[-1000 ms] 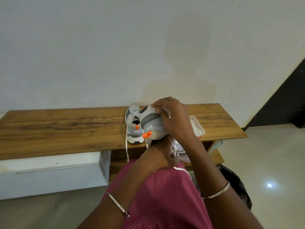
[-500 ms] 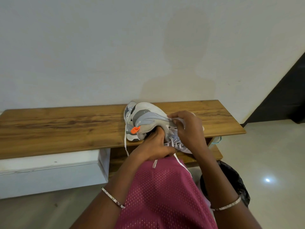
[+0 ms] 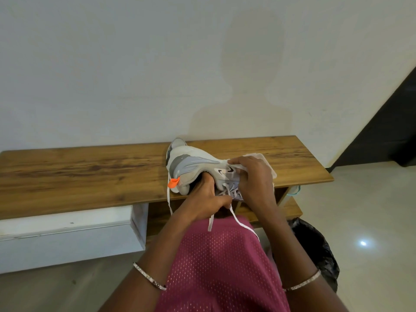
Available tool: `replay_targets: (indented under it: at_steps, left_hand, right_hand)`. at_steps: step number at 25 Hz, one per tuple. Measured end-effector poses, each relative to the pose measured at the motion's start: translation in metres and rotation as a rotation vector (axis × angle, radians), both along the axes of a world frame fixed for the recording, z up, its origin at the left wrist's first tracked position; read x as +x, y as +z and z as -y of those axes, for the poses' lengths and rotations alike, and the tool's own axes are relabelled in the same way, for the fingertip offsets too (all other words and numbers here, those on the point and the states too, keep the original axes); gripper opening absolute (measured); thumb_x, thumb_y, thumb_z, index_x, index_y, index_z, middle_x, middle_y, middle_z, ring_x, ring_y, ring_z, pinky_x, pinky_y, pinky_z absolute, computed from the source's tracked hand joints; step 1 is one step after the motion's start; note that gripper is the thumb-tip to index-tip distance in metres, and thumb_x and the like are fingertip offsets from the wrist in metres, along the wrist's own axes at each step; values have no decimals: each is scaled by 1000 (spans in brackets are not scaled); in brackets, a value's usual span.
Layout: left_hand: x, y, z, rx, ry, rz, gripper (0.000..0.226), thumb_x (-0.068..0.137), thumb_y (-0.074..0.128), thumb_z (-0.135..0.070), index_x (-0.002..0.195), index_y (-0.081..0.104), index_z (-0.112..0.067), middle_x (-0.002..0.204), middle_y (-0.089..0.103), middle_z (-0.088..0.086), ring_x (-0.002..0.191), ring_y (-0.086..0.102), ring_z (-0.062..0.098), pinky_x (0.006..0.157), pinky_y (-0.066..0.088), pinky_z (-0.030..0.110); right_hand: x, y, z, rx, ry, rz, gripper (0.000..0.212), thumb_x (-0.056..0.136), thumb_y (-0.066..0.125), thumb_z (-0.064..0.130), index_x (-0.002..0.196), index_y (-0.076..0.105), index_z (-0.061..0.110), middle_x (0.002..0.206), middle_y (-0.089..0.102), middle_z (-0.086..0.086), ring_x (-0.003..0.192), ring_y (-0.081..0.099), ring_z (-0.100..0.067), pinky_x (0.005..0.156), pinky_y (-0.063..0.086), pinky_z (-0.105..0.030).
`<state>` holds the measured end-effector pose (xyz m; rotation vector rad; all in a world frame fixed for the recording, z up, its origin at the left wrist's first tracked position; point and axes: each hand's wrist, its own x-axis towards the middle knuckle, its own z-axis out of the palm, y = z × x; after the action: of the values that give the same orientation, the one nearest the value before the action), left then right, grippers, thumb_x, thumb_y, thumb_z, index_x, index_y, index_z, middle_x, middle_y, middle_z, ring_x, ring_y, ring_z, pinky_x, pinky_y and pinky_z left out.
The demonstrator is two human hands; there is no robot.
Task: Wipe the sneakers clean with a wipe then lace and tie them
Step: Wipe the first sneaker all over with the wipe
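Note:
A grey and white sneaker [image 3: 193,164] with an orange heel tab lies on its side in front of me, over the edge of the wooden bench [image 3: 90,172]. My left hand [image 3: 207,199] grips it from below at the collar. My right hand [image 3: 254,179] holds a white wipe [image 3: 236,164] pressed against the sneaker's side near the laces. Two loose white laces [image 3: 238,221] hang down over my lap. The second sneaker [image 3: 177,143] is mostly hidden behind the first; only its toe shows.
A white wipe packet [image 3: 267,161] lies on the bench behind my right hand. A white drawer unit [image 3: 67,235] sits under the bench on the left, a shelf [image 3: 290,210] on the right. A black bag [image 3: 315,248] stands on the floor to my right.
The sneaker has been turned from heel-up to lying on its side. My right hand slid with the wipe from the top of the heel to the side near the laces.

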<state>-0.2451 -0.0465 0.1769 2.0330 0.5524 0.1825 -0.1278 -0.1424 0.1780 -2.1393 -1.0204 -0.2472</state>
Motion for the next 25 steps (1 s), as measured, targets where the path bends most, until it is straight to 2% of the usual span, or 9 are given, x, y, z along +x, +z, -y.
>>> replay_targets:
  at_steps: [3, 7, 11, 13, 17, 19, 21, 23, 25]
  left_hand:
    - [6, -7, 1, -44, -23, 65, 47, 85, 67, -6, 121, 38, -13, 99, 55, 0, 97, 58, 16, 81, 51, 27]
    - [11, -26, -10, -51, -1, 72, 50, 94, 59, -14, 136, 33, -14, 127, 48, -3, 121, 45, 9, 102, 39, 27]
    - [21, -51, -27, -158, 36, -8, 54, 94, 59, -21, 139, 29, -19, 138, 42, -8, 128, 39, 8, 112, 34, 33]
    - [32, -65, -34, -262, 56, -6, 56, 87, 62, -22, 134, 33, -22, 135, 49, -5, 126, 46, 10, 113, 39, 41]
    - [62, -82, -48, -570, 154, 38, 43, 87, 61, 0, 125, 45, -11, 124, 60, 7, 119, 58, 18, 103, 49, 39]
    - [80, -83, -56, -770, 246, 110, 34, 87, 60, 9, 119, 51, 0, 122, 65, 17, 115, 63, 25, 100, 52, 40]
    - [101, -80, -63, -954, 346, 205, 21, 88, 56, 14, 108, 59, 7, 113, 68, 25, 106, 69, 28, 91, 57, 39]
    - [126, -79, -69, -1214, 478, 272, 22, 90, 52, 15, 107, 63, 7, 105, 70, 22, 95, 71, 25, 79, 60, 32]
    - [149, -78, -74, -1506, 587, 338, 19, 92, 50, 13, 104, 63, 7, 104, 68, 21, 95, 68, 25, 81, 58, 31]
  right_hand:
    - [-16, 2, -16, 61, 86, 7, 33, 86, 59, -1, 111, 74, 14, 111, 73, -1, 106, 61, -20, 87, 48, -29]
    - [3, -21, -14, 59, 106, 7, 37, 84, 63, -8, 111, 75, 13, 110, 74, -3, 102, 62, -19, 81, 36, -9]
    - [45, -51, 0, -56, 55, -8, 35, 84, 61, -12, 107, 76, 9, 106, 75, -7, 100, 66, -25, 82, 50, -27]
    - [63, -62, 1, -70, 59, -75, 34, 85, 61, -12, 107, 76, 10, 106, 75, -5, 100, 67, -23, 82, 55, -32]
    - [89, -70, 5, 56, -100, -219, 30, 90, 62, -4, 111, 74, 15, 112, 72, 1, 99, 65, -8, 78, 48, -11]
    - [99, -65, 12, 287, -262, -306, 25, 93, 63, 5, 112, 71, 20, 113, 70, 8, 98, 62, -1, 82, 54, -19]
    - [108, -55, 21, 455, -345, -325, 24, 95, 62, 12, 114, 70, 23, 112, 68, 12, 102, 63, -5, 82, 56, -28]
    - [116, -47, 28, 520, -349, -338, 23, 96, 61, 14, 115, 70, 23, 112, 69, 12, 105, 63, -8, 83, 54, -29]
    - [120, -43, 34, 543, -335, -354, 22, 96, 61, 12, 115, 70, 20, 113, 70, 8, 108, 64, -11, 86, 54, -30]
